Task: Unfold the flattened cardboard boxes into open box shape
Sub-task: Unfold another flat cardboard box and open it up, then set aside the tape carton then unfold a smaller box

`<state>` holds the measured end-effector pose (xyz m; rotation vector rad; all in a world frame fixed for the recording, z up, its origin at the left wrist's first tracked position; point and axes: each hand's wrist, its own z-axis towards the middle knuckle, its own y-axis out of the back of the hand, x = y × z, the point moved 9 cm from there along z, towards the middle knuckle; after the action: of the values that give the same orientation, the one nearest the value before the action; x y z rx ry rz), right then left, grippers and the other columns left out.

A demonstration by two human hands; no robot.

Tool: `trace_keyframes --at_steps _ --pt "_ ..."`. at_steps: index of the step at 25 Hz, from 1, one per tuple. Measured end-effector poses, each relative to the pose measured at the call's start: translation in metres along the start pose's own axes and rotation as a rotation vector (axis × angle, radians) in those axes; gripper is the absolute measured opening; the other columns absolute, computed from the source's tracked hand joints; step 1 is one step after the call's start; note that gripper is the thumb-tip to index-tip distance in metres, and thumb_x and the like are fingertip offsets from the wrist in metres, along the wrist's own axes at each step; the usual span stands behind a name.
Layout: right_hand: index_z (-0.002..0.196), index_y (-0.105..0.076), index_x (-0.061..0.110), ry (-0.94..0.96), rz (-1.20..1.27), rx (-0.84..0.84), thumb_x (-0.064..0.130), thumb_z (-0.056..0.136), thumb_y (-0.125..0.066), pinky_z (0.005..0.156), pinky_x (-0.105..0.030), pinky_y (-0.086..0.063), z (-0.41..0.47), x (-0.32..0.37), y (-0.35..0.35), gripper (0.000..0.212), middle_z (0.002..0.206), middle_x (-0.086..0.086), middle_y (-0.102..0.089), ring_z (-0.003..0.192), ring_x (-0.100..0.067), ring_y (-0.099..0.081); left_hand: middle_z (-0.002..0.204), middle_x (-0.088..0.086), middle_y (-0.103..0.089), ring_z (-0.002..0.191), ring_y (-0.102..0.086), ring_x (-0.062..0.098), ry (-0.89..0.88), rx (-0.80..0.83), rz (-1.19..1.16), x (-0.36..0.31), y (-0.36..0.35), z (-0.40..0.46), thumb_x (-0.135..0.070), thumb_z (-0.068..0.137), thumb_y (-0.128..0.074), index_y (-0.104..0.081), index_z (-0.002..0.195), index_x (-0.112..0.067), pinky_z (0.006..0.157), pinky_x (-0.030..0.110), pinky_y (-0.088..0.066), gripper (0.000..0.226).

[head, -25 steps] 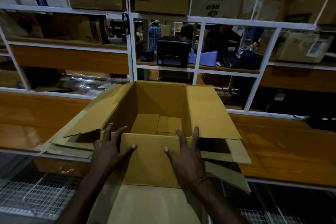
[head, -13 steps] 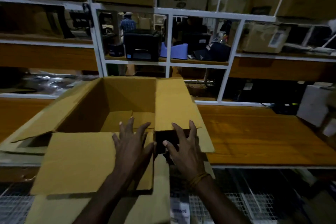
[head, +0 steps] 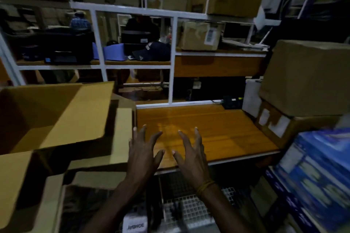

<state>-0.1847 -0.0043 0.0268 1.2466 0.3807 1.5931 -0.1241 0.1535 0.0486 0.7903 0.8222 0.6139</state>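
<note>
The cardboard box (head: 55, 117) stood at the left of the view, opened into box shape, its plain brown inside in shadow and its mouth facing up. One long flap (head: 81, 119) hung outward over its right side, and a nearer flap (head: 13, 181) dropped down at the lower left edge of the picture. Under and beside the box lay more flat cardboard sheets (head: 123, 134), stacked unevenly, with their right edge reaching the bare wood of the tabletop (head: 227, 134). Both hands were off the box and held nothing. The left hand (head: 143, 155) hovered at the edge of the flat sheets with its fingers spread and nearly straight; it may have brushed the cardboard with its outer fingers, but the dim light made that hard to tell. The right hand (head: 191, 155), with a yellow thread band (head: 205, 187) at the wrist, hovered just beside it over the tabletop's near edge, its fingers also spread and slightly bent. The two hands were close together, palms down, thumbs pointing toward each other. At the right stood closed brown boxes (head: 306, 77) stacked on one another, and below them a blurred blue printed carton (head: 318, 174). Behind the tabletop rose a white metal shelf frame (head: 171, 58) holding a dark cap (head: 153, 51) and more cartons.
</note>
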Motion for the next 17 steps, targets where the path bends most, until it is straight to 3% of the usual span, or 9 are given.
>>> trace_keyframes --at_steps 4,13,17 --pt "0.150 -0.023 0.047 -0.103 -0.023 -0.038 0.045 0.098 -0.054 0.104 -0.053 -0.041 -0.003 -0.089 0.050 0.061 0.162 0.006 0.019 0.149 -0.029 -0.008 0.164 0.010 -0.013 0.150 -0.010 0.038 -0.087 0.132 -0.065 -0.080 -0.075 0.014 -0.037 0.088 -0.071 -0.038 0.147 -0.038 0.110 0.055 -0.037 0.067" --pt "0.152 -0.020 0.044 -0.334 -0.109 -0.170 0.041 0.099 -0.055 0.105 -0.045 -0.044 -0.005 -0.233 0.127 0.064 0.164 -0.003 0.014 0.148 -0.032 -0.019 0.165 0.009 -0.002 0.152 -0.006 0.034 -0.373 0.308 -0.143 -0.230 -0.201 0.060 -0.032 0.094 -0.066 -0.027 0.151 -0.038 0.115 0.052 -0.033 0.070" --pt "0.153 -0.019 0.041 -0.468 -0.152 -0.228 0.041 0.098 -0.054 0.115 -0.043 -0.034 -0.001 -0.301 0.155 0.065 0.163 -0.003 0.015 0.151 -0.029 -0.007 0.165 0.009 -0.002 0.151 -0.008 0.034 -0.506 0.375 -0.187 -0.283 -0.264 0.086 -0.031 0.094 -0.066 -0.026 0.152 -0.038 0.112 0.049 -0.037 0.071"
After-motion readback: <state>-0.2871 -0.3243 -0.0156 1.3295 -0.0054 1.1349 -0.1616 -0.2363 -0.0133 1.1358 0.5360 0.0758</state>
